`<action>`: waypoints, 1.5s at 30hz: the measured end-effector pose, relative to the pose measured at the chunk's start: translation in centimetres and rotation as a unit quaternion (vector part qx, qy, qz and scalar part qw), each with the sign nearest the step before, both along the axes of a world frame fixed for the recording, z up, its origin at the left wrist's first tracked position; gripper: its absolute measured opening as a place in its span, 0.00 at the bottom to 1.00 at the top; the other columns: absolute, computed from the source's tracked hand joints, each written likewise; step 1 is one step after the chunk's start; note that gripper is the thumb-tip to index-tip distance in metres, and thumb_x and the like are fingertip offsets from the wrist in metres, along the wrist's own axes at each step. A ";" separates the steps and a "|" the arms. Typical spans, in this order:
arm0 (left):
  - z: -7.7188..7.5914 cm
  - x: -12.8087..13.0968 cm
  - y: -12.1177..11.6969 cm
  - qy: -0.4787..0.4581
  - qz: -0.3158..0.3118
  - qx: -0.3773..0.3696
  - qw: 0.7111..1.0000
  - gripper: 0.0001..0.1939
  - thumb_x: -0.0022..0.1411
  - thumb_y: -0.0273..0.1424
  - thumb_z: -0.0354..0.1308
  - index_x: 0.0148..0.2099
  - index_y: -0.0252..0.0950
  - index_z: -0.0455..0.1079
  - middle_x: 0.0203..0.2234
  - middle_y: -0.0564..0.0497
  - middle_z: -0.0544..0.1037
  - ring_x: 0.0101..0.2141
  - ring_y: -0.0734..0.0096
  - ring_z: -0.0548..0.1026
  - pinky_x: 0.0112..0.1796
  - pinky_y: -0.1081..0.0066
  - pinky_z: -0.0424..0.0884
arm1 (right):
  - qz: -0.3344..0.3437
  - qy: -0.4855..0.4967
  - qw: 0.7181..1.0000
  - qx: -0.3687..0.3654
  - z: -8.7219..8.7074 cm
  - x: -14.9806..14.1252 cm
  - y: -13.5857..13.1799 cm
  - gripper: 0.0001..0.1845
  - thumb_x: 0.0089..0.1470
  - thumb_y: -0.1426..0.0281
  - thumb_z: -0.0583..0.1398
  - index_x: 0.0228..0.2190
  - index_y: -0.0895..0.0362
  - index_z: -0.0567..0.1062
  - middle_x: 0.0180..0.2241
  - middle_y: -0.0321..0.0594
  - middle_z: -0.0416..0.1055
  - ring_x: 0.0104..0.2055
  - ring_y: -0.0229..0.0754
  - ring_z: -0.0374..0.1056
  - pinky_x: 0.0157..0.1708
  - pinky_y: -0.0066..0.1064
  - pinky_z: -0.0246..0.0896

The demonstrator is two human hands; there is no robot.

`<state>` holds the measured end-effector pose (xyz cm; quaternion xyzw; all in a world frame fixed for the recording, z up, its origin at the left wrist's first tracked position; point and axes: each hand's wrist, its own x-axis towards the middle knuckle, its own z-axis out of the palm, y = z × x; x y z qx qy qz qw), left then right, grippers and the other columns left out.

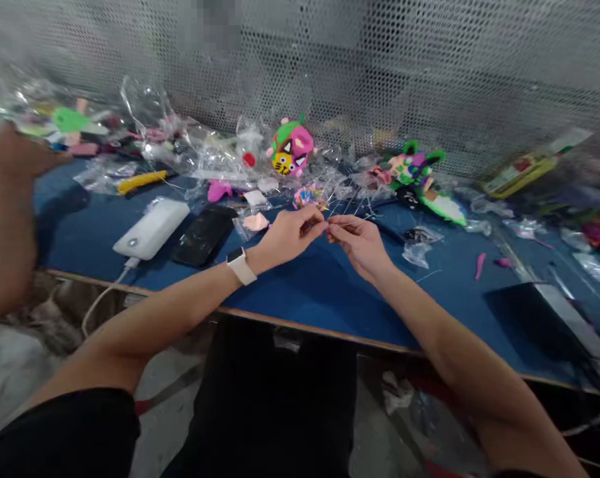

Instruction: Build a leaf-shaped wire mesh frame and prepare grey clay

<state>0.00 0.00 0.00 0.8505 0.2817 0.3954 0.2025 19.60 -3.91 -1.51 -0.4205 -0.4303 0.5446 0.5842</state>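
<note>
My left hand (295,236), with a pale watch (241,265) on its wrist, pinches its thumb and forefinger together over the blue table. Its fingertips meet those of my right hand (357,242), which is closed the same way. Whatever sits between the fingertips is too small and blurred to name. Just beyond them lies a small multicoloured piece (310,197) among clear plastic wrappers. Behind that stands a round clay face (291,147) in green, pink and yellow. A peach-coloured lump (255,222) rests left of my left hand.
A white power bank (152,229) with a cable and a black phone (205,236) lie to the left, near a yellow-handled cutter (143,182). Another person's arm (8,219) reaches in at far left. Clay figures (417,166) and wrappers line the perforated metal wall (429,73).
</note>
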 end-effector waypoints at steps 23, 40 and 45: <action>0.1 0.3 -0.7 0.004 0.044 -0.016 0.999 0.20 0.76 0.35 0.59 0.29 0.37 0.73 0.19 0.56 0.80 0.22 0.76 0.76 0.32 0.71 0.70 | -0.007 -0.081 0.995 0.066 -0.9 -0.2 0.0 0.13 0.47 0.58 0.79 0.32 0.50 0.87 0.31 0.36 0.83 0.33 0.40 0.76 0.41 0.38 0.74; 0.5 -0.1 -0.5 0.037 0.014 0.027 0.999 0.10 0.76 0.29 0.58 0.38 0.36 0.75 0.27 0.54 0.82 0.25 0.75 0.76 0.32 0.73 0.67 | 0.031 -0.042 0.999 0.010 -1.0 0.2 0.1 0.20 0.43 0.51 0.80 0.34 0.50 0.87 0.32 0.37 0.83 0.36 0.41 0.76 0.45 0.39 0.74; 0.3 -0.1 -0.3 0.040 0.020 0.058 0.997 0.11 0.77 0.32 0.58 0.40 0.37 0.79 0.30 0.52 0.85 0.28 0.74 0.79 0.34 0.73 0.71 | 0.035 -0.049 0.998 0.008 -0.7 0.2 0.1 0.21 0.43 0.51 0.80 0.33 0.51 0.87 0.32 0.36 0.82 0.35 0.39 0.74 0.43 0.37 0.73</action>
